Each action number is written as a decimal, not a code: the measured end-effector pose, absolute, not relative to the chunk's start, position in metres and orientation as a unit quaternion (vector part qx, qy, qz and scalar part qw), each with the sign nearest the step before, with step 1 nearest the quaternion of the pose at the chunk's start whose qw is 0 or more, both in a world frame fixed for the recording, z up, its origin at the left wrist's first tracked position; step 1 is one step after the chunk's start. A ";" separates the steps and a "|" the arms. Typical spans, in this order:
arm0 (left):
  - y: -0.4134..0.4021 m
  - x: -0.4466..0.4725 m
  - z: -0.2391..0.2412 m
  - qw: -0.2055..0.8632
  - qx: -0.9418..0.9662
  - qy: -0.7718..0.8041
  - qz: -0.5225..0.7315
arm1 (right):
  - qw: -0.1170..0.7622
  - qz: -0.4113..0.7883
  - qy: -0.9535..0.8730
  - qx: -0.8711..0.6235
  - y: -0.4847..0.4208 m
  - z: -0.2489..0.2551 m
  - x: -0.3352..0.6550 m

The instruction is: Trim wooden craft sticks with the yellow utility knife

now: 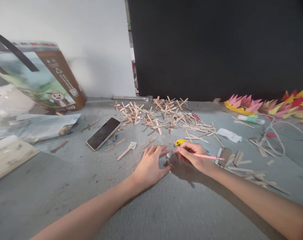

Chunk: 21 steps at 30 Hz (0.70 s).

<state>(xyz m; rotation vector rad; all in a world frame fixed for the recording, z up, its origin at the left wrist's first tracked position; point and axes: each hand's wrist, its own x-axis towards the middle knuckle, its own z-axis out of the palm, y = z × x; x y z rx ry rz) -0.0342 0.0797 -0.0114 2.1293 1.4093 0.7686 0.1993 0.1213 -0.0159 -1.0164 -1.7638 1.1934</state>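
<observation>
In the head view, a black panel [216, 50] fills the upper right of the frame behind a grey table [126, 216]. At lower centre, the left hand [147, 167] curves over a wooden stick [168, 160], thumb and fingertips apart near its ends; whether it grips, I cannot tell. Just right of it, the right hand [197, 162] pinches a pink pencil [208, 156]. A phone [103, 134] lies left of centre.
</observation>
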 end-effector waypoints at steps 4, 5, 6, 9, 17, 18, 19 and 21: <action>0.080 -0.035 -0.015 0.258 0.775 0.504 0.283 | 0.336 0.516 -0.690 -0.380 0.122 -0.013 0.199; 0.080 -0.035 -0.016 0.259 0.771 0.506 0.285 | 0.317 0.530 -0.690 -0.378 0.122 -0.014 0.199; 0.080 -0.035 -0.016 0.260 0.770 0.508 0.286 | 0.299 0.540 -0.690 -0.378 0.123 -0.014 0.198; 0.080 -0.036 -0.016 0.259 0.769 0.511 0.284 | 0.279 0.552 -0.688 -0.379 0.126 -0.017 0.198; 0.079 -0.034 -0.012 0.249 0.772 0.511 0.284 | 0.274 0.553 -0.683 -0.391 0.126 -0.017 0.196; 0.079 -0.034 -0.012 0.249 0.772 0.511 0.284 | 0.272 0.550 -0.683 -0.395 0.126 -0.016 0.195; 0.079 -0.034 -0.012 0.250 0.772 0.511 0.283 | 0.271 0.548 -0.683 -0.400 0.126 -0.015 0.194; 0.079 -0.034 -0.012 0.251 0.773 0.510 0.281 | 0.266 0.542 -0.685 -0.408 0.125 -0.013 0.193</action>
